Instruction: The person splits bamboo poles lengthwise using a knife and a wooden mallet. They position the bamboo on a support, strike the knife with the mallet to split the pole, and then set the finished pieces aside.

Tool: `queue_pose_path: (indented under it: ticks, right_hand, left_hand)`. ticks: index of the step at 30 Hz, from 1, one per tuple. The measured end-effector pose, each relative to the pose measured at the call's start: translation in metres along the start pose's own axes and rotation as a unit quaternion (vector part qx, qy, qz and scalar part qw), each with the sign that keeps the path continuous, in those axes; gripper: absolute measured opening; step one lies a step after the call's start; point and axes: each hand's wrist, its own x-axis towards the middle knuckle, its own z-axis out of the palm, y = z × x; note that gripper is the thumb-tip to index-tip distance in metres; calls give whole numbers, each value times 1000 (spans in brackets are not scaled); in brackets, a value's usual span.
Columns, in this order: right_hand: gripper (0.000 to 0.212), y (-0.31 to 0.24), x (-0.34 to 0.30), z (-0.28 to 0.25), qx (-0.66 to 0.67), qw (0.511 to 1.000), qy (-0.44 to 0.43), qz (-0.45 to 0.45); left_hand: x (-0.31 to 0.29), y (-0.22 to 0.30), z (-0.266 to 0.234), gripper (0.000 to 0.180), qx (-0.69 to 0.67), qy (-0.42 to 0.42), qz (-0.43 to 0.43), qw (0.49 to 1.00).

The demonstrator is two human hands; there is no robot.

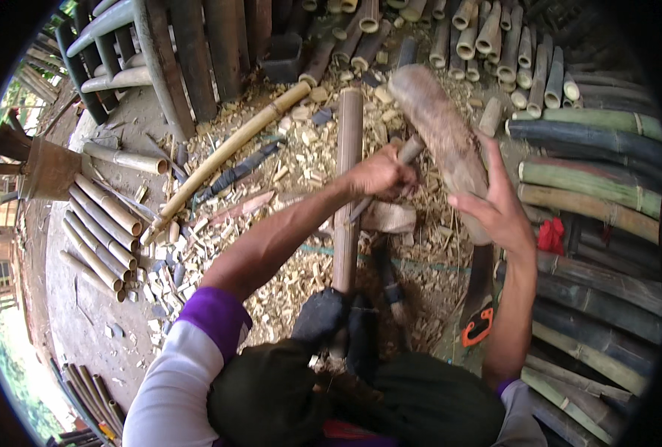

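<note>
My left hand (382, 173) is closed round a chisel-like tool (411, 150); its wooden handle sticks out past my fist, and its lower end slants over a brown bamboo pole (347, 134). That pole runs straight away from my feet, near end between my dark shoes (322, 313). A thick, worn wooden club (439, 119) is in my right hand (504, 201), held loosely near its narrower end. My right thumb lies over the club and one finger stretches along its side; the other fingers are hidden. Beneath the pole is a pale wood block (389, 217).
Wood chips (286, 290) cover the ground. Cut bamboo lengths (100, 235) lie left, beside a long yellow pole (230, 156). Dark and green bamboo (592, 186) is stacked right. An orange-handled saw (477, 326) lies by my right forearm, and a dark tool (388, 272) near my feet.
</note>
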Motion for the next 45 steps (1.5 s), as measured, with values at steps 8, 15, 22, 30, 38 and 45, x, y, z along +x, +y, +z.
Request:
queue_pose_path:
  ticks: [8, 15, 22, 30, 38, 45]
  right_hand:
    - [94, -46, -7, -25, 110, 977, 171, 69]
    - [90, -63, -31, -25, 197, 958, 198, 66]
    - [92, -65, -73, -2, 152, 962, 214, 71]
    - [96, -60, -76, 18, 170, 959, 203, 99]
    - [91, -58, -75, 23, 171, 962, 189, 101]
    - [94, -56, -76, 22, 157, 957, 219, 104]
  left_hand:
    - [49, -1, 31, 23, 271, 140, -150, 940]
    - [53, 12, 31, 39, 152, 293, -221, 918]
    - [-56, 49, 89, 21, 124, -95, 7, 988]
    - [-70, 13, 74, 22, -183, -56, -64, 979]
    - [-68, 9, 77, 25, -152, -63, -62, 984]
    - [-72, 7, 80, 25, -77, -56, -65, 993]
